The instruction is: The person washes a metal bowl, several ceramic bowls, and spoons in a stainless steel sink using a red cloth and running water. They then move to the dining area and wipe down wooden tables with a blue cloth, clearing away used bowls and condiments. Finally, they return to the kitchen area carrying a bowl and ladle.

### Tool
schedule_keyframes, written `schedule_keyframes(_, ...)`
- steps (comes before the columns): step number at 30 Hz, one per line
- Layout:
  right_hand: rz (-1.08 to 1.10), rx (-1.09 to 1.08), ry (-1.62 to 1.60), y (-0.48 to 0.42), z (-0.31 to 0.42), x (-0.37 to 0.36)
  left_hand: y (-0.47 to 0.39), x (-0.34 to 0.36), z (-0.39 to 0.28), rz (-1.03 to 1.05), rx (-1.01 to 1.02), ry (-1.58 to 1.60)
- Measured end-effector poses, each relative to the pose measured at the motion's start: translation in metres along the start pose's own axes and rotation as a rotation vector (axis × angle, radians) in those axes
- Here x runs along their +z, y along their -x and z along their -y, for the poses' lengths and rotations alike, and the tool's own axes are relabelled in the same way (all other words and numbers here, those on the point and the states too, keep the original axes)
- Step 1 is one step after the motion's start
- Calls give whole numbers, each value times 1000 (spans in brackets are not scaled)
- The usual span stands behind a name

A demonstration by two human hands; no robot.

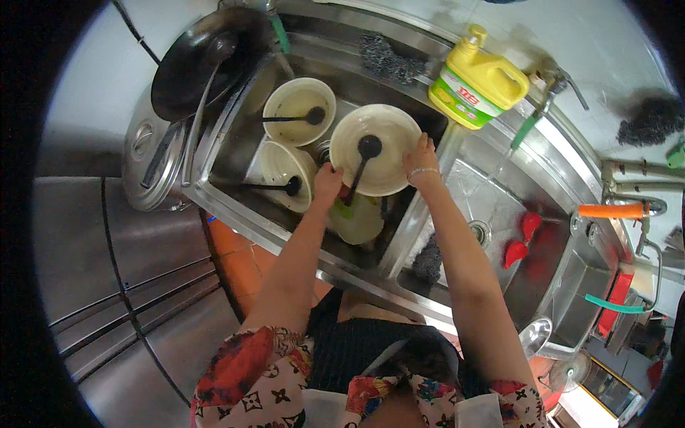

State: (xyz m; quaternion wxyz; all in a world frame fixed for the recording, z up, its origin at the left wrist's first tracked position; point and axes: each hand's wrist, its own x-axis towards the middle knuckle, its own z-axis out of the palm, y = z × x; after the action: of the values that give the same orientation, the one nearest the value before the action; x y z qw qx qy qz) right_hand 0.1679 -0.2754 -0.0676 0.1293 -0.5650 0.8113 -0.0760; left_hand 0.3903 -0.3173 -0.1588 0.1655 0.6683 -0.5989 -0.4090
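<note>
Over the left stainless steel sink basin point(235, 166), my left hand point(327, 186) grips the near-left rim of a large white bowl point(393, 166). On the bowl's right rim, my right hand point(421, 160) has its fingers along the outside. A black spoon point(369, 145) rests in this bowl, its handle over the near rim. Beside it are two smaller white bowls, one upright point(299, 100) with cloudy liquid, the other tilted point(272, 160); each holds a black spoon. Below the large bowl lies a pale greenish dish point(356, 227), partly hidden.
A yellow detergent bottle point(471, 88) stands behind the divider, near a steel scouring pad point(390, 59). Water runs from a green hose point(527, 131) into the right basin point(465, 176), which holds two red spoons point(516, 254). At left are a wok point(184, 80) and a lidded pot point(142, 160).
</note>
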Motion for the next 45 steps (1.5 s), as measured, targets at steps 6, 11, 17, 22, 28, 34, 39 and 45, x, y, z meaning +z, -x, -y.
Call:
schedule_keyframes(6,208,468,-166,-45,12,7,12,-18,6,276,-288,718)
schedule_keyframes(11,322,179,-103,-36,19,-39,26,-24,7,472,-360,876)
schedule_keyframes(17,2,118,106,9,46,-109,75,-37,-61,808,-358,845)
schedule_keyframes(22,-178,328,-163,55,-44,-120,89,-40,-74,697,-266,907)
schedule_keyframes(28,-193,681,-672,144,-213,-65,78,-23,-27,330,-343,765)
schedule_keyframes(34,-274,996,-1386,150,-244,-10,74,-3,-8,112,-285,431)
schedule_keyframes(39,-71,782,-229,109,-237,-19,51,11,-1,-82,-122,105)
schedule_keyframes(45,71,582,1,80,-198,-53,23,23,0,-2,-152,25)
